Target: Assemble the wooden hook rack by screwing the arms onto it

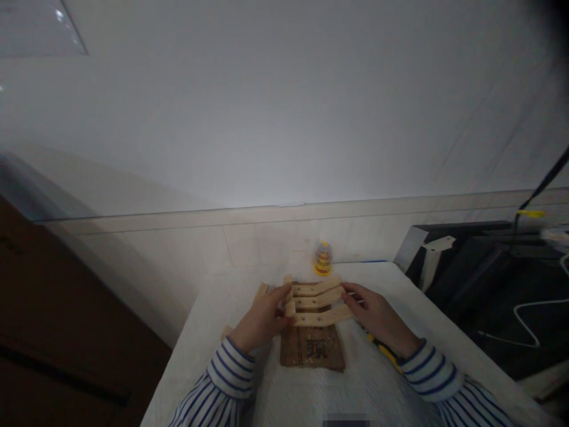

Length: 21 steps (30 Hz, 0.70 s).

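Note:
Between my two hands is a pale wooden frame [311, 321] made of several bent slats with dark screw heads in them. My left hand [265, 314] is closed on its left end, thumb at the lower slat. At the frame's right side, my right hand [376, 313] pinches the slat ends. Beneath the frame lies a brown printed packet [311, 350] with dark characters on it. A yellow and black tool [386, 351], perhaps a screwdriver, rests partly hidden under my right wrist. Other wooden pieces [260, 292] show beside my left hand.
A clear container with a yellow base [323, 261] stands at the back of the white-covered table [213, 314], near the wall. Dark panels [471, 279] and a white cable [524, 307] are to the right. A brown wooden surface [66, 332] is at left.

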Tool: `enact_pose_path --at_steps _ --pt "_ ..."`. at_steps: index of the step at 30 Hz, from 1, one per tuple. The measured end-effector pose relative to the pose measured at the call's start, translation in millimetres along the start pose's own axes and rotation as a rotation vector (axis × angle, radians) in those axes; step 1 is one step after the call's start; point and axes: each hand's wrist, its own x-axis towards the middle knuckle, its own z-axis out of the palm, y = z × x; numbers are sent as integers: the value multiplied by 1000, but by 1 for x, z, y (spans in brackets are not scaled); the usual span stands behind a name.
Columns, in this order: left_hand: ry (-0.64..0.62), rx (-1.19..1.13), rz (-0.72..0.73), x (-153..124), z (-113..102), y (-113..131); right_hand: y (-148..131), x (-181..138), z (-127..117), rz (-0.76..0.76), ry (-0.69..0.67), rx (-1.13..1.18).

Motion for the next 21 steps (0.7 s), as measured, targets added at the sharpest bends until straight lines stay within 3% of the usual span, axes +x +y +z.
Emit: enact_pose_path --at_steps 7,14,21 --pt "5 -31 -3 2 2 -5 0 -2 1 0 -31 30" --pt "21 16 -27 0 2 -5 4 -12 6 144 -145 148" --pt "8 -12 16 -4 4 -1 -10 -18 -1 161 -111 262"
